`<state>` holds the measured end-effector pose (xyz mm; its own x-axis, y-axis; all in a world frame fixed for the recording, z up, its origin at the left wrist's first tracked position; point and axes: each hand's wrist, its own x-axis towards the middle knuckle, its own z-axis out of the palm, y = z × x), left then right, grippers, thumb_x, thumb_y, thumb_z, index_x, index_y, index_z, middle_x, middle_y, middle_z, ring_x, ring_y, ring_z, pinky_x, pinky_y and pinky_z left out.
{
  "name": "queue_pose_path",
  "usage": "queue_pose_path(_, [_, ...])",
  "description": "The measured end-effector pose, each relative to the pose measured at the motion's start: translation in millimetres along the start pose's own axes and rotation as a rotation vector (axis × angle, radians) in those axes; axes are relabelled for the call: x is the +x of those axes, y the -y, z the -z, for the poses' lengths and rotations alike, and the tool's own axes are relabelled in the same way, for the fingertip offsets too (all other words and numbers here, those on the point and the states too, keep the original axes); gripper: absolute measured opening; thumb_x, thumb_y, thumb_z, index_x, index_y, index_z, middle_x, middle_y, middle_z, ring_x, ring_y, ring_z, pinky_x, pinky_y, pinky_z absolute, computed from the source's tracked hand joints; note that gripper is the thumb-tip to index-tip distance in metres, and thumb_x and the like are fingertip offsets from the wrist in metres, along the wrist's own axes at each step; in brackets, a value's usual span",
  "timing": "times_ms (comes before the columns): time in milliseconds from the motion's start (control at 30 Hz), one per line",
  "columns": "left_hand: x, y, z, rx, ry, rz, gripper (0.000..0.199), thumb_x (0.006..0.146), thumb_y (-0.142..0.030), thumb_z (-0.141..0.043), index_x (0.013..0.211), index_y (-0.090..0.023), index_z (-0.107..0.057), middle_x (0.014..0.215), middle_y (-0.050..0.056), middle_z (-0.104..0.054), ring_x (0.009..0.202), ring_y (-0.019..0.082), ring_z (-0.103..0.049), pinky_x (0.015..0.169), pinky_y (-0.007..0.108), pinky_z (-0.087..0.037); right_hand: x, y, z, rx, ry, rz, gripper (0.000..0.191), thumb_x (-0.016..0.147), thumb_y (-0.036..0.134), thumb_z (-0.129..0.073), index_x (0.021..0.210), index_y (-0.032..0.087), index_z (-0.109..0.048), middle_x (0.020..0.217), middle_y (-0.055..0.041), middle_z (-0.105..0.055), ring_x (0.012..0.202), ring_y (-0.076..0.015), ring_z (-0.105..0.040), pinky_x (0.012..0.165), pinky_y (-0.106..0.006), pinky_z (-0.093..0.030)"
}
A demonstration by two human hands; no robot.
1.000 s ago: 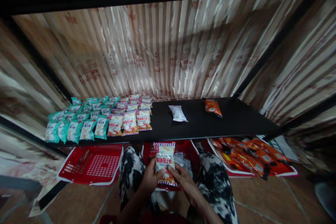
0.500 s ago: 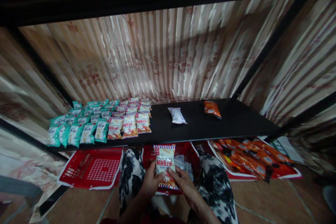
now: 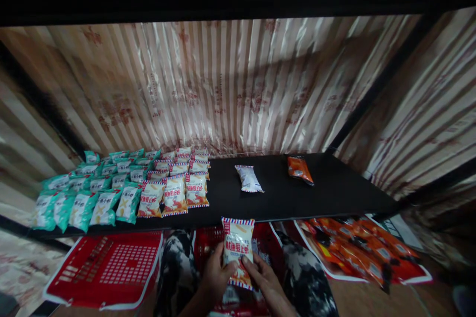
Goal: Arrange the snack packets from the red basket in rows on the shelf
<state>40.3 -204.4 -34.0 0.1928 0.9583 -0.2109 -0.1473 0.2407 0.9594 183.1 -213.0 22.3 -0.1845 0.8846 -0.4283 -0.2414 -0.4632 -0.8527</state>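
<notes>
Between my two hands, upright and facing me, is a cream and orange snack bag (image 3: 238,245) with red lettering. My left hand (image 3: 217,272) grips its left edge, and my right hand (image 3: 262,277) grips its lower right side. Behind it, on the black shelf (image 3: 275,203), matching bags (image 3: 174,194) stand in rows, with several teal bags (image 3: 104,206) in rows to their left. A single white bag (image 3: 249,179) lies mid-shelf, and an orange bag (image 3: 300,170) lies farther right.
Below the shelf at left is a red basket (image 3: 126,257). Another red basket (image 3: 273,240) with some packets sits between my knees. At right, a third basket (image 3: 409,277) holds several orange bags. A striped curtain (image 3: 238,84) hangs behind the shelf.
The view has shifted, so the shelf and its bags appear lower and larger. Both hands still hold the cream and orange bag, now slightly lower in view.
</notes>
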Motion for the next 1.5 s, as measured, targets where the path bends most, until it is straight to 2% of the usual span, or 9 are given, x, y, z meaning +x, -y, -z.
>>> queue_pose_path(200, [31.3,-16.3,-2.0,0.085,-0.077,-0.016,0.059,0.068,-0.027,-0.063,0.124,-0.018,-0.046,0.12,0.01,-0.06,0.109,0.024,-0.056,0.096,0.035,-0.042,30.8,17.9,5.9,-0.033,0.028,0.045,0.052,0.06,0.057,-0.071,0.094,0.018,-0.067,0.087,-0.0066,-0.072,0.085,-0.0269,-0.066,0.083,-0.038,-0.048])
queue_pose_path(333, [56.5,-25.6,-3.5,0.17,-0.152,-0.08,0.06,0.072,-0.022,-0.054,0.129,-0.013,-0.038,0.125,0.013,-0.056,0.11,0.02,-0.056,0.094,0.03,-0.043,62.3,29.1,11.8,-0.065,0.022,0.086,0.051,0.062,0.056,-0.07,0.095,0.017,-0.066,0.09,-0.0071,-0.071,0.088,-0.0265,-0.065,0.085,-0.038,-0.047])
queue_pose_path(533, [92.9,-34.3,-7.3,0.443,-0.38,-0.225,0.053,0.082,-0.032,-0.043,0.129,-0.009,-0.038,0.132,0.017,-0.049,0.121,0.022,-0.047,0.102,0.036,-0.037,109.8,58.5,14.6,-0.063,0.024,0.159,0.048,0.066,0.054,-0.068,0.097,0.018,-0.064,0.094,-0.0064,-0.071,0.091,-0.0239,-0.065,0.086,-0.036,-0.047])
queue_pose_path(667, [118.7,-42.1,-10.1,0.574,-0.443,-0.307,0.049,0.087,-0.033,-0.038,0.13,-0.01,-0.039,0.133,0.018,-0.047,0.123,0.022,-0.045,0.103,0.037,-0.037,137.2,87.0,10.5,-0.099,-0.001,0.202,0.049,0.067,0.054,-0.068,0.098,0.016,-0.064,0.092,-0.0071,-0.071,0.086,-0.0233,-0.065,0.083,-0.035,-0.048])
queue_pose_path(767, [139.8,-49.9,-9.8,0.635,-0.46,-0.352,0.05,0.088,-0.03,-0.035,0.133,-0.01,-0.034,0.135,0.018,-0.043,0.124,0.021,-0.044,0.101,0.036,-0.039,161.1,105.7,7.3,-0.116,0.002,0.24,0.048,0.066,0.052,-0.069,0.097,0.016,-0.064,0.091,-0.0072,-0.071,0.084,-0.0226,-0.066,0.08,-0.034,-0.048])
queue_pose_path(967, [177.5,-63.4,0.3,0.738,-0.473,-0.405,0.05,0.085,-0.022,-0.036,0.133,-0.008,-0.035,0.136,0.018,-0.042,0.128,0.023,-0.038,0.104,0.038,-0.036,207.4,122.5,6.1,-0.039,0.061,0.168,0.044,0.064,0.048,-0.072,0.092,0.016,-0.064,0.084,-0.0063,-0.072,0.079,-0.0218,-0.068,0.081,-0.035,-0.049])
queue_pose_path(1133, [194.8,-61.2,1.1,0.721,-0.401,-0.369,0.052,0.081,-0.018,-0.039,0.133,-0.011,-0.038,0.137,0.015,-0.044,0.126,0.022,-0.042,0.102,0.036,-0.039,217.9,124.4,18.0,-0.055,-0.034,0.191,0.043,0.064,0.048,-0.072,0.093,0.017,-0.063,0.084,-0.0058,-0.072,0.079,-0.0222,-0.068,0.078,-0.034,-0.051])
queue_pose_path(1333, [205.9,-53.4,-3.2,0.657,-0.275,-0.332,0.056,0.082,-0.021,-0.04,0.137,-0.015,-0.032,0.144,0.011,-0.034,0.127,0.02,-0.041,0.093,0.031,-0.048,228.2,130.2,31.9,-0.121,-0.137,0.227,0.042,0.067,0.049,-0.069,0.095,0.017,-0.062,0.083,-0.006,-0.072,0.077,-0.0219,-0.068,0.076,-0.033,-0.052])
queue_pose_path(1500, [215.2,-52.6,2.1,0.771,-0.343,-0.367,0.057,0.083,-0.021,-0.04,0.138,-0.011,-0.031,0.146,0.013,-0.031,0.136,0.023,-0.024,0.11,0.041,-0.029,267.4,127.4,24.6,-0.237,-0.229,0.282,0.043,0.065,0.049,-0.069,0.093,0.017,-0.062,0.086,-0.0076,-0.071,0.078,-0.0238,-0.066,0.07,-0.035,-0.052])
